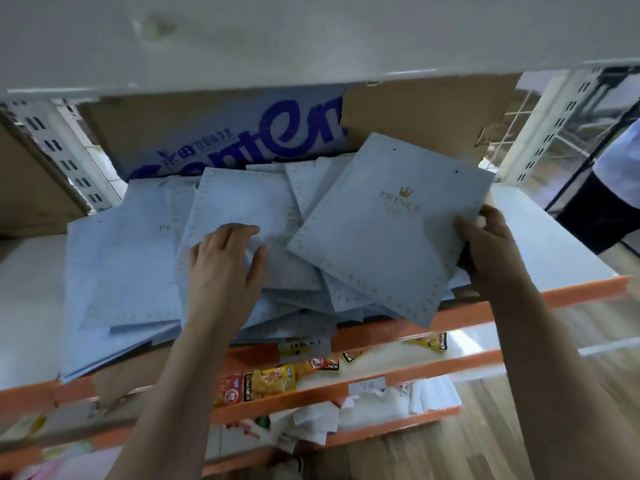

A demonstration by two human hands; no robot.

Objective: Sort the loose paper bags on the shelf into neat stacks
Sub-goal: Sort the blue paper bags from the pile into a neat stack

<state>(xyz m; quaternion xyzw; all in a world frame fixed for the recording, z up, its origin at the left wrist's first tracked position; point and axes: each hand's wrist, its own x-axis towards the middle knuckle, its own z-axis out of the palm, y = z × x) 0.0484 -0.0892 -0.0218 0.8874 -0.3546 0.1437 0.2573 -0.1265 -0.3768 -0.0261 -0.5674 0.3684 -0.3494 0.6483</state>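
Note:
Several flat pale-blue paper bags with dotted borders and a gold crown print lie in a loose heap (242, 216) on the white shelf (540, 233). My right hand (485, 244) grips the right edge of the topmost bag (384, 230), which is tilted and overhangs the orange shelf edge. On the middle of the heap my left hand (225, 261) presses down with its fingers spread flat. A neater stack of bags (121, 271) lies at the left and also overhangs the front edge.
Cardboard boxes (214, 133) stand behind the bags, under a white shelf above. Lower orange-edged shelves (381, 379) hold snack packets and white bags. A person in dark trousers (602, 209) stands at the far right. Wooden floor shows below right.

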